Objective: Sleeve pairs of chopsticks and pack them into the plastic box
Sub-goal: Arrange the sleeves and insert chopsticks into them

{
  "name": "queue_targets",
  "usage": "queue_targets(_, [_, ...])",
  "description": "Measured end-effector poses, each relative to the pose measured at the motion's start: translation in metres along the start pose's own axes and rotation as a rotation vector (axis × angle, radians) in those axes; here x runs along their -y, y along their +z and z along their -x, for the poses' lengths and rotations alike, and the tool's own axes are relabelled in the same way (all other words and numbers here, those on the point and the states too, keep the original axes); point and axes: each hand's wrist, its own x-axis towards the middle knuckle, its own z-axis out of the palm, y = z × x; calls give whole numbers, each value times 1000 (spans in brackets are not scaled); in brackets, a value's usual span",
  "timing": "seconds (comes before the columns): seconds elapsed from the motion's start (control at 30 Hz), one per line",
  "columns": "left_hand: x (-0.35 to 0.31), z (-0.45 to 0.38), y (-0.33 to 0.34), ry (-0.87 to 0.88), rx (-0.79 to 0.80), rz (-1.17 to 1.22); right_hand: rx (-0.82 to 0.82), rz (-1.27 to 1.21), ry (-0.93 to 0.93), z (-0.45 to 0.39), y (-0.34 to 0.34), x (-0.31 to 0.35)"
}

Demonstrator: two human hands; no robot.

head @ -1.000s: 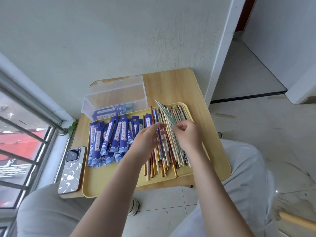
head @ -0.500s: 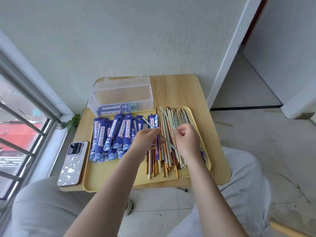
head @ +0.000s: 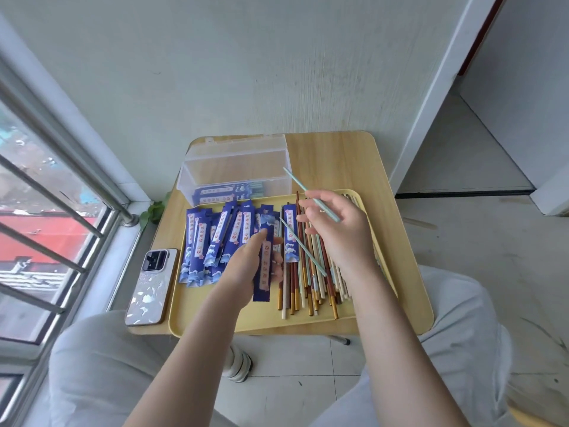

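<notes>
Holding one pale green chopstick (head: 311, 195) pinched in its fingers with the tip pointing up and away toward the wall, the right hand (head: 335, 229) hovers above the loose heap of mixed-colour chopsticks on the yellow tray (head: 215, 315), while a second pale green chopstick (head: 303, 248) lies slanted just beside it, near the wrist. The left hand (head: 246, 266) grips a long dark blue paper sleeve (head: 266, 257), its long axis running near to far, just left of the chopsticks, so the pair must likely turn roughly parallel to enter. Its printed characters are too small to read; the clear plastic box (head: 237, 167), holding a few sleeved pairs, stands on the tabletop behind the tray.
</notes>
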Motion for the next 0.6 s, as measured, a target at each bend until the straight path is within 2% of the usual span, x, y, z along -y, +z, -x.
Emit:
queue_targets(0.13, [7,3,-4,-18,-24,-51,32,-21,-37,-1,2,4])
queue_targets(0.2, [7,7,-3,6,13,-105,-18,-32,-34,1,4,6])
queue_targets(0.33, [9,9,-12,151,131,-403,-170,14,-24,3,1,3])
queue_targets(0.4, [11,10,-14,168,123,-484,-219,20,0,-1,0,-2])
queue_targets(0.5, [11,12,-13,153,137,-527,-257,-13,44,-4,3,-11])
queue_targets(0.6, [11,11,-15,191,155,-673,-266,-11,60,-3,3,-16])
